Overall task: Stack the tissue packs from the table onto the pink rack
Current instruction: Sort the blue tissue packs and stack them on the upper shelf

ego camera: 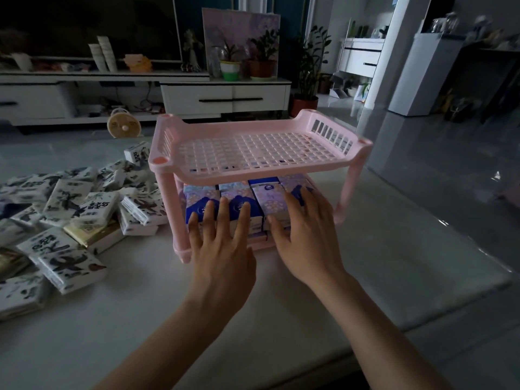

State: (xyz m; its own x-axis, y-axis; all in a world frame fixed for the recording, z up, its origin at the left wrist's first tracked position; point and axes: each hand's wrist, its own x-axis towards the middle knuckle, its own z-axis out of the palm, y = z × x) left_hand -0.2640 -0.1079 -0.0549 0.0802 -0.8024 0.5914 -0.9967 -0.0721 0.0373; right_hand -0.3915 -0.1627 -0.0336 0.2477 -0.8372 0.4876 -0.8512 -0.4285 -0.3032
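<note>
While the lower shelf [254, 244] of the pink rack [225, 175] looks full of blue and purple tissue packs [201, 198], the top shelf [253, 149] has yet to take any. A big loose pile of white tissue packs [70, 209] lies on the table [365, 263] to the left, so I judge the job less than half done.

The left hand [222, 249] and right hand [304, 237] lie side by side at the near face of the lower row. Their fingers are straight and spread, pressing flat against the packs and gripping nothing, which reads as squaring the row up.

The table is pale and smooth, glossy toward its right edge. Beyond it the room is dim. A low white cabinet [225, 92] along the far wall carries a dark television [84, 23], potted plants [263, 56] and a picture [239, 26]. A small fan [123, 126] stands on the floor.
</note>
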